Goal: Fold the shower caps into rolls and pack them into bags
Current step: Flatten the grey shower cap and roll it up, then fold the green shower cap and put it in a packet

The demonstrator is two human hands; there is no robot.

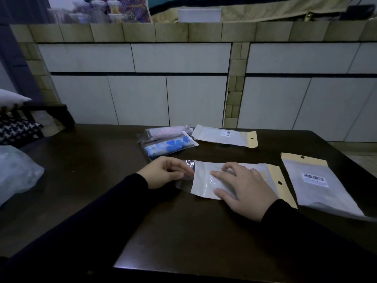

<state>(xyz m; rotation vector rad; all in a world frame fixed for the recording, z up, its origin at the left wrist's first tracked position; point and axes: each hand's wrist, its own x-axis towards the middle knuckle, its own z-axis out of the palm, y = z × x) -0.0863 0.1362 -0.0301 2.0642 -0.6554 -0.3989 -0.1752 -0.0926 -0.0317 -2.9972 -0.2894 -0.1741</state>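
Person's 2 arms in long plain black fabric sleeves w/ no visible print or markings, cuffs ending at wrists, left hand [163, 172] & right hand [242, 186] both bare, no gloves, no rings or watch seen.

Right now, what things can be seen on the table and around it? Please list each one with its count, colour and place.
table: one, dark brown, under everything.
packed bags: two, clear; one holds a pink roll, one a blue-flowered roll; far middle, side by side.
empty bag under the hands: one, white with tan header, near middle, lying flat.
empty bags with barcode labels: two, white with tan headers; one far middle-right, one at the right edge.
large plastic bag: one, pale translucent, left edge; contents unclear.
cabinet doors: several, white, behind the table.
left hand: holds the bag's clear open end.
right hand: fingers spread, pressing the bag flat.
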